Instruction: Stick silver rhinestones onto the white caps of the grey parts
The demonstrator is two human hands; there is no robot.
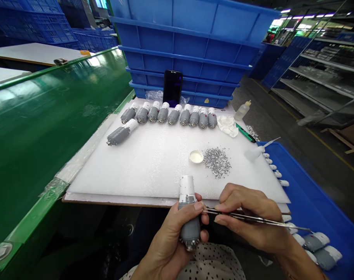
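Note:
My left hand [177, 233] is wrapped round a grey and white cylindrical model [190, 229], shaped like a spacecraft module. Its white end points away from me, with small studs around the grey end near my lap. Between the thumb and fingers of my right hand [249, 216] is a pair of metal tweezers [261, 220]. The tweezers' tips reach the model's right side beside my left thumb; whether they grip a tiny part is too small to see. Beyond my hands, a small round dish of pale paste [196, 156] sits beside a pile of tiny silvery parts [217, 162].
Several similar models [173, 114] stand in a row at the back, one [122, 133] lying nearer left. A phone [172, 87] leans on stacked blue crates [188, 58]. Squeeze bottles [242, 111], a tissue [227, 125] and a green knife [245, 132] lie right, above a blue bin [319, 202].

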